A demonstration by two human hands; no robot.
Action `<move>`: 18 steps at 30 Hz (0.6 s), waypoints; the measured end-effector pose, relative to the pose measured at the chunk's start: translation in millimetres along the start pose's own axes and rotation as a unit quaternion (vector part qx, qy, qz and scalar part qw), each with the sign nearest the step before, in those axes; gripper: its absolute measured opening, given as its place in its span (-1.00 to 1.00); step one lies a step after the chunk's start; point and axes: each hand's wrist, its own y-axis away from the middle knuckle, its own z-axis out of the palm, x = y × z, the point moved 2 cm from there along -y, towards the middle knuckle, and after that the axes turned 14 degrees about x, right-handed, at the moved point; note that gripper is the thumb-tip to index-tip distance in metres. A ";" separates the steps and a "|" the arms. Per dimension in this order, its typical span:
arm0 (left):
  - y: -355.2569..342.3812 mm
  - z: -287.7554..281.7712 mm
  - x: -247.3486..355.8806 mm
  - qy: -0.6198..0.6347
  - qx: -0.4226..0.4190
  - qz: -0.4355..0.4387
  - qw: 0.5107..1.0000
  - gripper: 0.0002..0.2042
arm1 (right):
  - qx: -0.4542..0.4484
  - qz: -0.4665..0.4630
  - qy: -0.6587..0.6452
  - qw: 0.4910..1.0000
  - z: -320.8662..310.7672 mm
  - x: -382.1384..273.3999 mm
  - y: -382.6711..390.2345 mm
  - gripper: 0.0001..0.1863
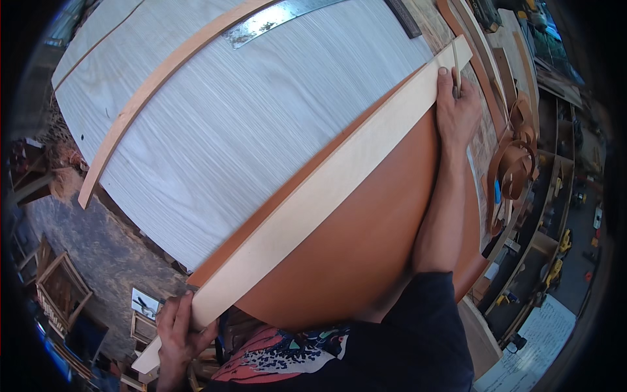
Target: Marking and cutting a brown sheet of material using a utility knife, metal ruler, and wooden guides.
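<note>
A long, pale wooden straightedge lies diagonally across a brown leather-like sheet. A narrow brown margin shows along its far side. My left hand is closed around the near left end of the straightedge, which sticks out past the fingers. At the far right end my right hand grips it, thumb on top. A thin, pale, pencil-like stick stands between the fingers of that hand; its exact kind is unclear. Under the sheet is a light wood-grain panel.
A curved-looking thin wood strip and a metal ruler lie on the panel's far part. Brown coiled offcuts sit at the right edge. Shelves with yellow tools stand right, wooden frames on the left floor.
</note>
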 end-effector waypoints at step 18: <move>-3.6 -1.9 -1.6 -0.016 -0.005 -0.018 1.000 -0.33 | 0.001 0.000 0.013 1.000 -3.3 -2.7 -2.0 -0.45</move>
